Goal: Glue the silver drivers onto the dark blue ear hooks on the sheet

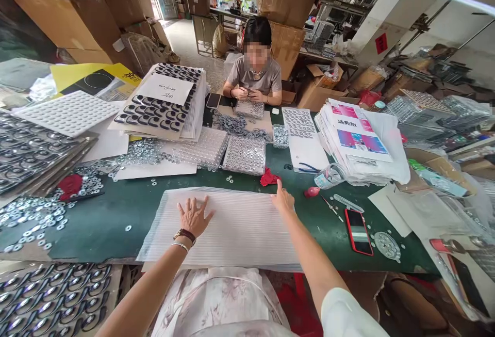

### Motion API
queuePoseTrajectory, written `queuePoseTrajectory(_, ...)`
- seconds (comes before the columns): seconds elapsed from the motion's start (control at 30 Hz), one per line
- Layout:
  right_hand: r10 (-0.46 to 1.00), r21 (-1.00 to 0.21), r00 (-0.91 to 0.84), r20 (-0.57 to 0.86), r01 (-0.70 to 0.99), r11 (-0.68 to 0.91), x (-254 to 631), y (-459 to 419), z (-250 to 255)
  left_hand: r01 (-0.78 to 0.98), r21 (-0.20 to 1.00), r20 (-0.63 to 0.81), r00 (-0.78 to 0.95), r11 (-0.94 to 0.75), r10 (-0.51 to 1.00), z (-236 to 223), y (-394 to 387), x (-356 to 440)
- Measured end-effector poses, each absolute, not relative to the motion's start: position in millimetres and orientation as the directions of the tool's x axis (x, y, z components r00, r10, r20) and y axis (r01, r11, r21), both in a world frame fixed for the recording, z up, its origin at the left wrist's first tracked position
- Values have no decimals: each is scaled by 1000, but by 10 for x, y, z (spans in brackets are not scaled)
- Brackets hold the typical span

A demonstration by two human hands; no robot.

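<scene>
A white sheet with fine stripes (pixel 235 234), like foam or film wrap, lies flat before me at the table's front edge. My left hand (pixel 193 217) rests palm down on its left part, fingers spread wide. Near the sheet's upper right edge is my right hand (pixel 284 200), one finger stretched forward and the thumb apart. Its outer fingers are partly hidden. Just beyond that fingertip lies a crumpled red cloth (pixel 269 177). Past the sheet stands a clear tray filled with small round metal pieces (pixel 244 154).
A co-worker (pixel 253 76) sits opposite, handling small parts. Stacked sheets of black curved pieces (pixel 162 99) stand left; a paper stack (pixel 356 135) stands right. Loose washers (pixel 34 223) cover the left end. A red-cased phone (pixel 359 231) and a clear cup (pixel 330 176) lie right.
</scene>
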State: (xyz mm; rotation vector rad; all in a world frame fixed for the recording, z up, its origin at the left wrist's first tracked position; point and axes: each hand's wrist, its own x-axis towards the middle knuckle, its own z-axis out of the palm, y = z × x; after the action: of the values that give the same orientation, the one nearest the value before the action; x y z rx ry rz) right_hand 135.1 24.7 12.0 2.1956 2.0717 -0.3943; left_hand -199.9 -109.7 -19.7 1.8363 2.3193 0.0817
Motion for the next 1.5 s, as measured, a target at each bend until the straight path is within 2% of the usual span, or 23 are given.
queuePoseTrajectory(0.2, 959, -206, -84, -271, 978, 28, 1322, 447, 83, 954, 158, -132, -237, 256, 963, -301, -1202, -1914)
queuePoseTrajectory(0.43, 979, -228, -11, -203, 973, -36, 1364, 454, 73, 948, 189, -195, -219, 256, 956, -306, -1193, -1929)
queuePoseTrajectory(0.77, 998, -265, 69, 7, 962, -64, 1305, 638, 61, 931, 203, -264, -247, 304, 932, -317, -1122, -1977)
queuePoseTrajectory(0.87, 994, -278, 46, 99, 960, -17, 1561, 562, 58, 931, 199, -276, -246, 306, 929, -332, -1119, -1979)
queuePoseTrajectory(0.97, 990, -277, -56, 130, 957, 90, 1824, 342, 16, 931, 195, -282, -248, 308, 927, -333, -1115, -1970)
queuePoseTrajectory(1.1, 979, -266, -197, 49, 942, 203, 1993, 83, -130, 934, 186, -270, -250, 305, 930, -319, -1106, -1950)
queuePoseTrajectory(1.27, 987, -252, -161, -14, 956, 152, 1990, 133, -259, 945, 191, -236, -220, 267, 946, -289, -1090, -1986)
queuePoseTrajectory(1.37, 986, -278, -167, 15, 946, 165, 2033, 158, -205, 952, 194, -191, -201, 238, 961, -246, -1110, -2074)
queuePoseTrajectory(1.5, 975, -327, -184, 125, 920, 216, 2097, -38, -92, 961, 172, -104, -201, 217, 974, -182, -1241, -2251)
